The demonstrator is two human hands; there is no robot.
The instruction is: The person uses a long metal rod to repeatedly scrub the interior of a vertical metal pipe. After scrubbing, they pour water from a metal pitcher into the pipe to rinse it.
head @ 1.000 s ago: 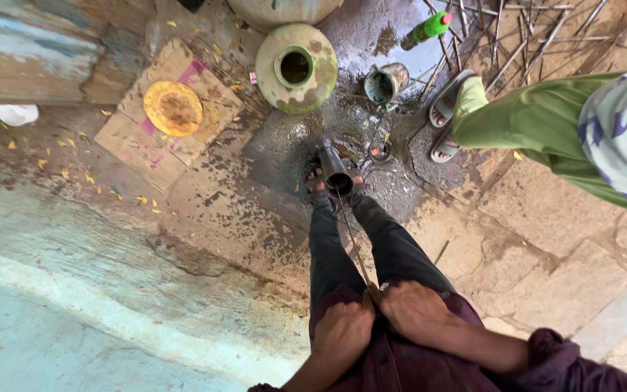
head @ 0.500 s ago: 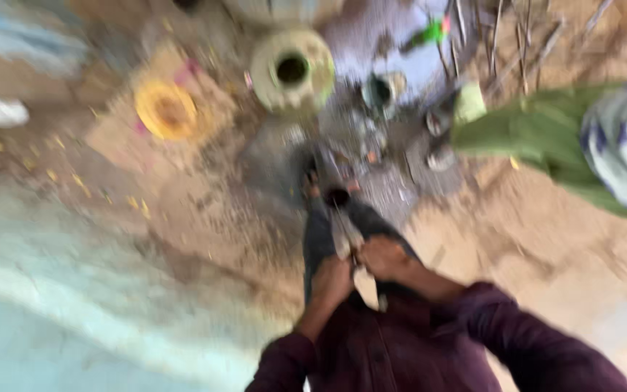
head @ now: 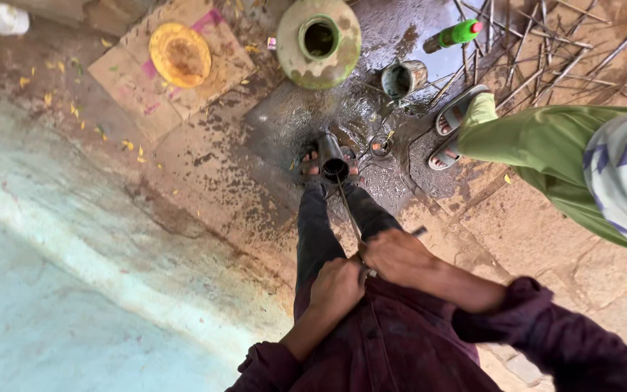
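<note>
- A white rounded object [head: 1, 16] sits far up and left of the dark tube, cut off by the frame's top edge; what it is cannot be made out.
- A round yellow dish [head: 180, 54], rust-stained in the middle, lies on a flat, worn sheet of cardboard [head: 128, 87] up and left of the tube.
- A round clay pot [head: 319, 42] with a green-glazed rim and a dark mouth stands just above the tube, on wet dark ground.
- The left hand [head: 337, 287] is below the tube, closed in a fist around the near end of a thin straight rod [head: 347, 210]; the rod's gripped end is hidden inside the hands.
- The dark tube [head: 332, 161], a short upright cylinder with a black open top, stands between the person's sandalled feet; the rod runs from the hands up into its mouth.
- The right hand [head: 399, 255], just right of the left and touching it, is also clenched on the rod; its fingers are hidden underneath.
- A small grey tin cup [head: 403, 78] sits up and right of the tube.
- A green bottle [head: 453, 35] with a red cap lies further up and right, beside a heap of thin dry sticks [head: 546, 51].
- Another person's green trouser leg [head: 546, 152], right of the tube, is cut off by the frame edge.
</note>
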